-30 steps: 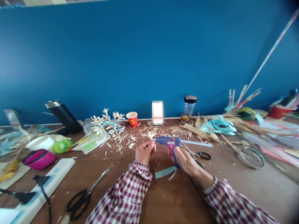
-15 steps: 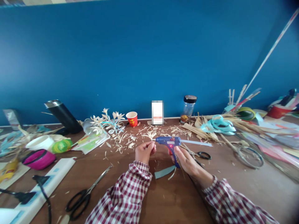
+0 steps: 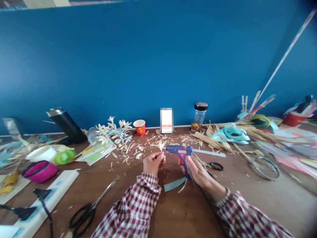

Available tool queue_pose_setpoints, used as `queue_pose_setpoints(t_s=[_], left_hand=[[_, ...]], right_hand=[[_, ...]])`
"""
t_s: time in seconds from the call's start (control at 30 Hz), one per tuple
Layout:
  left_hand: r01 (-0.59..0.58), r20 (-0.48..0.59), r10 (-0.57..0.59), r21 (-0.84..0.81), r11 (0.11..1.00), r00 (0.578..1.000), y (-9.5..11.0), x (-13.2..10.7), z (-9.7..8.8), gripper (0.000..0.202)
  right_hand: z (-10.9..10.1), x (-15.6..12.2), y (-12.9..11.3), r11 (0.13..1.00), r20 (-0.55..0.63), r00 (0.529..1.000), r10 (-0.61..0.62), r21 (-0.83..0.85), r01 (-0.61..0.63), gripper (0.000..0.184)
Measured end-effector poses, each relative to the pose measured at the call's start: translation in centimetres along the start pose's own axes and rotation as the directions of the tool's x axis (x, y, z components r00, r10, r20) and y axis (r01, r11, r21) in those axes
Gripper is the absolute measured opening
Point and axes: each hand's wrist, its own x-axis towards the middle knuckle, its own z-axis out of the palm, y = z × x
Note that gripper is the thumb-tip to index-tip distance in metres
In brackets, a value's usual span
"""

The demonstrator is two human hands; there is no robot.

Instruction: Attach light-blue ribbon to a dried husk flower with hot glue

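My left hand (image 3: 153, 162) is closed in a pinch on a small pale husk flower (image 3: 160, 145), its petals standing up above the fingertips. My right hand (image 3: 198, 170) grips a blue hot glue gun (image 3: 180, 150) by the handle, with a red light glowing on its side. The gun's nozzle points left, right beside the flower; whether they touch I cannot tell. A translucent glue stick (image 3: 210, 153) sticks out of its back end. Under the gun lies a grey-blue strip (image 3: 174, 184). Black-handled scissors (image 3: 216, 166) lie partly hidden behind my right hand.
Pale husk scraps (image 3: 133, 150) litter the brown table (image 3: 173, 215). Larger scissors (image 3: 83, 216) and a white power strip (image 3: 58, 191) lie at left. Along the blue wall stand a finished flower spray (image 3: 115, 129), a red paper cup (image 3: 140, 128), a jar (image 3: 199, 117) and blue ribbon (image 3: 231, 134).
The glue gun has shifted slightly right, and the flower now stands more upright in my left fingers. Both hands keep their hold.
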Motion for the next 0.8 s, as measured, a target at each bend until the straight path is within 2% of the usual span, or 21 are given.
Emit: queue_pose_setpoints(t_s=[0.13,0.5,0.8], left_hand=[[0.026,-0.025,-0.025,0.035,0.999,0.999,0.3,-0.1,0.0,0.026],[0.13,-0.008,-0.131,-0.109,0.986,0.991,0.1,0.7,-0.5,0.031],[0.132,-0.029,-0.136,-0.12,0.984,0.99,-0.1,0.8,-0.6,0.03]], right_hand=[[0.0,-0.1,-0.1,1.0,0.02,1.0,-0.006,-0.012,0.006,0.047],[0.1,-0.6,-1.4,1.0,-0.002,1.0,0.01,0.004,-0.01,0.046],[0.2,-0.7,-1.6,0.999,-0.006,1.0,-0.008,-0.046,0.008,0.045]])
